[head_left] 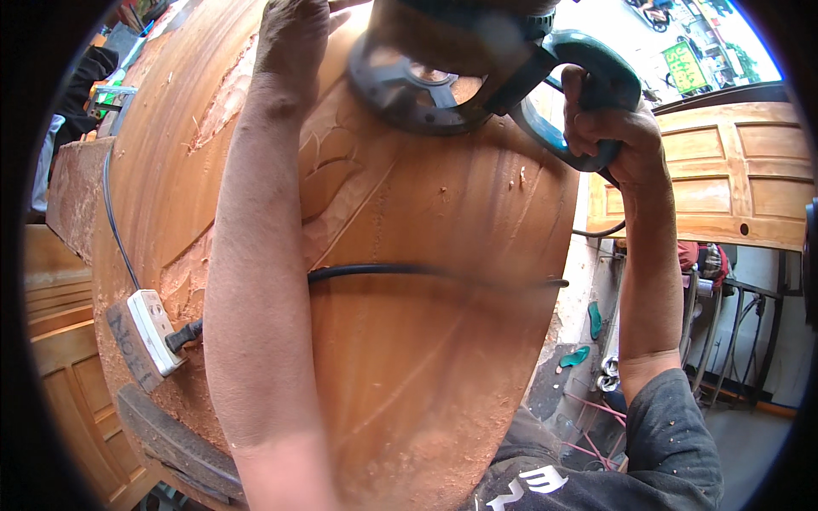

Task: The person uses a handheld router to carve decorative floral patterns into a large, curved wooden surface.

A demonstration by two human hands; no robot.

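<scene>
My right hand point(620, 128) is wrapped round the teal loop handle of a large router point(417, 94). The router's round dark base rests on a broad brown wooden panel point(409, 341), and its motor body is cut off by the top edge. At the upper left, my left hand point(294, 38) is beside the router's left side. Most of its fingers lie beyond the top edge, so its grip is hidden. Carved curved shapes and rough gouged patches mark the wood around my left forearm.
A black cable point(375, 270) crosses the panel behind my left forearm. A white power strip point(153, 328) with a plug sits on a dark block at the left. Wood shavings lie about. Panelled doors point(724, 170) stand at the right, and green slippers point(575, 356) lie on the floor.
</scene>
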